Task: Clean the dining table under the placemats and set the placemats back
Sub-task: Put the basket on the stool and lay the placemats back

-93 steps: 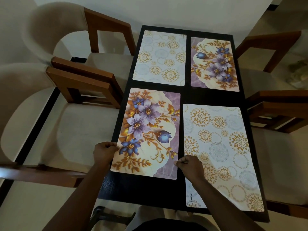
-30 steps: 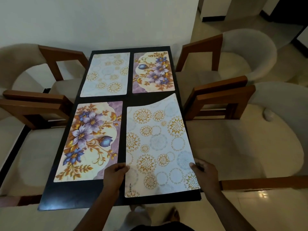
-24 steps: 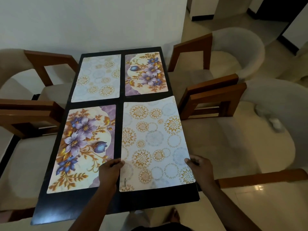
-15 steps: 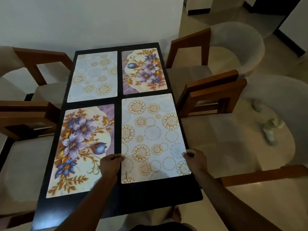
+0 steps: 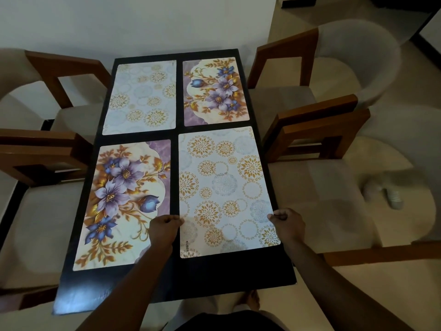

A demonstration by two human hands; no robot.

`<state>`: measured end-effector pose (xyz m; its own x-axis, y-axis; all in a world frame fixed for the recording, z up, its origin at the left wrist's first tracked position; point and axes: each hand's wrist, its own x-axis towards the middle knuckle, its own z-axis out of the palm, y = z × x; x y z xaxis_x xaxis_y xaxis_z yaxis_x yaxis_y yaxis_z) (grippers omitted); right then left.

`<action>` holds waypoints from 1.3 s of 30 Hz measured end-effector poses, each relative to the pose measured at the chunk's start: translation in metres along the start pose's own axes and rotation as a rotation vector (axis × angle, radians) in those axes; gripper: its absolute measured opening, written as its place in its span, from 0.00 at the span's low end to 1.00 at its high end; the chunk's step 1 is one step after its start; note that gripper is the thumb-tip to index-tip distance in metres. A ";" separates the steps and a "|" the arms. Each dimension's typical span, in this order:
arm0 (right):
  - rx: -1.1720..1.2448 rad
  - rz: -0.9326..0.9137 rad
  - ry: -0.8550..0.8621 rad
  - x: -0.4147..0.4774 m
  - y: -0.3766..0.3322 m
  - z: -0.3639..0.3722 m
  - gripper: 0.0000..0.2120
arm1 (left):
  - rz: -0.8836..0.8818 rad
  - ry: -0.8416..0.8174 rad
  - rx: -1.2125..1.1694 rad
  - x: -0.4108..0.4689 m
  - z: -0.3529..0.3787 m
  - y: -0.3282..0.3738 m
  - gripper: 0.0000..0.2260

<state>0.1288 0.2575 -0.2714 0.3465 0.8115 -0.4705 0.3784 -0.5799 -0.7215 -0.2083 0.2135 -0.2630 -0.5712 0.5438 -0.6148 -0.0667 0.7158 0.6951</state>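
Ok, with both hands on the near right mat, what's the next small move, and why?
Probably slide the circle mat a touch toward the person. It lies flat, left hand and right hand pinching its sides, but its far edge almost meets the far floral mat, and its near edge sits farther in than that of the near floral mat.

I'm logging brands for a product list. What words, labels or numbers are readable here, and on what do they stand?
"KUBER": printed sideways along the left edge of the near circle-pattern placemat, close to its near corner, just beside the left hand.
Nothing else in view carries any readable text or number.
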 end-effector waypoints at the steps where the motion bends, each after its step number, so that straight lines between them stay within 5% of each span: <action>1: 0.004 -0.002 0.003 0.000 0.000 0.000 0.08 | 0.007 0.005 0.002 0.000 0.000 0.000 0.07; 39: -0.021 -0.016 0.019 0.008 0.007 0.004 0.09 | 0.003 0.048 0.080 0.002 0.003 0.002 0.05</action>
<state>0.1309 0.2600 -0.2824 0.3564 0.8195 -0.4487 0.4019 -0.5680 -0.7182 -0.2074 0.2176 -0.2637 -0.6103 0.5259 -0.5924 -0.0005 0.7475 0.6642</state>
